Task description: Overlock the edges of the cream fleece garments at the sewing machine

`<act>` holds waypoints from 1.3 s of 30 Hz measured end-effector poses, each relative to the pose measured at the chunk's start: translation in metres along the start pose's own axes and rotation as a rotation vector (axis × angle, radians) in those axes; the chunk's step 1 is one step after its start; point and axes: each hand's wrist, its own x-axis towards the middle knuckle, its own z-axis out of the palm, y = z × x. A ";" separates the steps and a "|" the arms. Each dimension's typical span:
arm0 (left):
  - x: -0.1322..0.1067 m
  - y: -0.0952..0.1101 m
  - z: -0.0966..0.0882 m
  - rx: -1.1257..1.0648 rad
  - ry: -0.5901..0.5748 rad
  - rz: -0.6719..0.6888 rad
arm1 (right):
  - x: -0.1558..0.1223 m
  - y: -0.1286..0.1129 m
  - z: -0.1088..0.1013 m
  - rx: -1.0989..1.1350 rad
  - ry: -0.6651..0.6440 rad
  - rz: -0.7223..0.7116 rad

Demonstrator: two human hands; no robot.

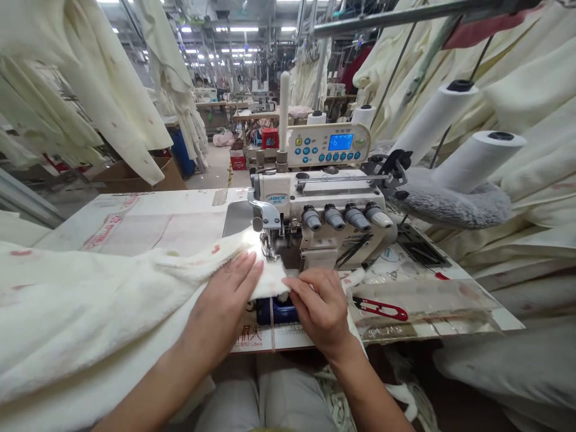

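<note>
The left hand (229, 294) is pressing open and flat on the soft cream fleece cloth (112, 306), and the right hand (319, 303) is resting open on its edge, so neither grip is closing. The cloth is lying on the counter (135, 207) right by the presser foot (270, 249) of the overlock sewing machine (333, 204), and both hands are holding it smooth and straight. Red thread snips (380, 309) are lying just beside the right hand.

Left hand (220, 303) and right hand (317, 309) press cream fleece (270, 279) beside an overlocker (324, 210).
</note>
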 end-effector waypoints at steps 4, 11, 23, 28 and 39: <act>0.013 -0.016 0.001 -0.044 -0.092 -0.033 | 0.007 0.011 0.015 -0.075 0.039 -0.036; 0.053 -0.034 -0.004 -0.030 -0.297 -0.093 | 0.001 0.001 0.020 -0.096 0.103 0.165; 0.016 -0.065 -0.016 0.072 -0.264 -0.440 | -0.019 -0.042 0.024 0.431 -0.197 0.363; -0.058 0.009 -0.027 -0.127 -0.213 -0.487 | -0.017 -0.052 0.037 0.952 -0.332 0.757; -0.005 0.061 -0.009 -0.151 -0.338 -0.001 | -0.023 -0.034 0.044 1.247 0.441 1.579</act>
